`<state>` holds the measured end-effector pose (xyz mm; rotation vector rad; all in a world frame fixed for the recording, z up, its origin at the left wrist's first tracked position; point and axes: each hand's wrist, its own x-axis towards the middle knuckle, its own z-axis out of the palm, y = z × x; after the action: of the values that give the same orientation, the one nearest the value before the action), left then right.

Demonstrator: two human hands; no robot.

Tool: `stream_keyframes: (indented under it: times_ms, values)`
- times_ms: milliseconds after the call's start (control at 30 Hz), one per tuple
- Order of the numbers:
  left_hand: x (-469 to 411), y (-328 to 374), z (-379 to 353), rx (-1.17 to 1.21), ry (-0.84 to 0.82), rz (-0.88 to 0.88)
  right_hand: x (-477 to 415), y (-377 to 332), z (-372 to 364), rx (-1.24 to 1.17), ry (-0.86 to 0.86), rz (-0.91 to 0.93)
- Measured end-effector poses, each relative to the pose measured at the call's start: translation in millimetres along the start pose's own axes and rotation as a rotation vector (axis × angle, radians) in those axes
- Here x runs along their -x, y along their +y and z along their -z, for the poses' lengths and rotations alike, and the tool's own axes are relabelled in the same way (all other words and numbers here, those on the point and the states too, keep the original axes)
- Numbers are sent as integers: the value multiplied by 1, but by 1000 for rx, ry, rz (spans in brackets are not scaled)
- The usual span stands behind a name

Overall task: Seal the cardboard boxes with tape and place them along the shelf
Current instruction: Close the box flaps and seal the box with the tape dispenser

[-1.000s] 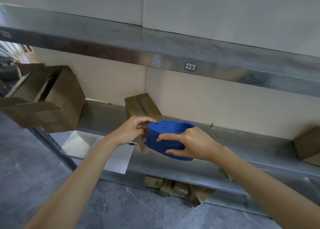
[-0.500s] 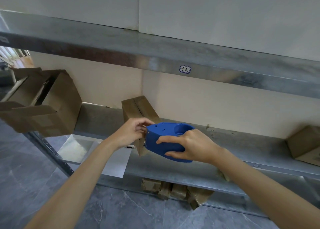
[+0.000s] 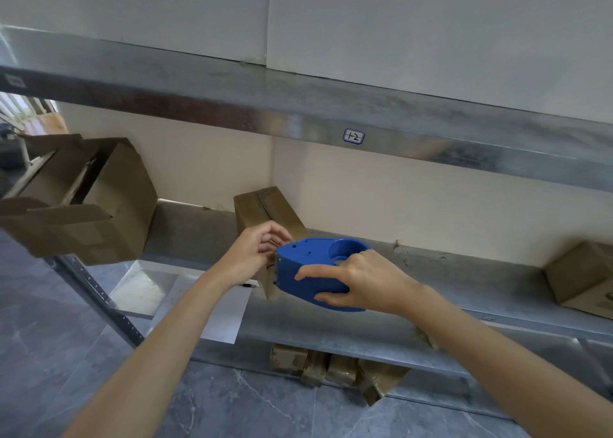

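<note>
Tape end being readied at the dispenser, box not yet taped

Over the last second almost nothing shifts: both hands stay put and only the view drifts a little, so I judge the tape is still being started, not laid. Right hand [image 3: 361, 285] grips the blue plastic tape dispenser [image 3: 308, 271], fingers wrapped along its side and thumb over the top. Left hand [image 3: 255, 255] has its fingers curled at the dispenser's front edge; can't tell if they pinch tape. Just behind the hands, the small brown cardboard box [image 3: 262, 208] stands tilted on the grey metal shelf [image 3: 431, 305], flaps closed with the seam showing. Farther off, an open-flapped cardboard box [image 3: 109, 205] hangs over the shelf's left end and another brown box [image 3: 580, 278] sits far right.
</note>
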<state>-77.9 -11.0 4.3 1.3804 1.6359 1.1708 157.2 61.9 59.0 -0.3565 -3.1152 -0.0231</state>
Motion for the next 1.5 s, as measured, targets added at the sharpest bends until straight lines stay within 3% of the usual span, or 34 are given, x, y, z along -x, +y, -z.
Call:
stream_keyframes:
  times_ms: [300,433,600,1500]
  values:
    - [18,-6,32,-53,210,15,12,10,9,-74,28,-83]
    - [38,-19,38,-142,178,81,28,13,1,-86,-24,-107]
    - [49,-32,20,-67,131,141,27,13,-10,-72,-43,-120]
    - [29,-67,-25,-422,464,-64,13,24,-31,-75,-76,-164]
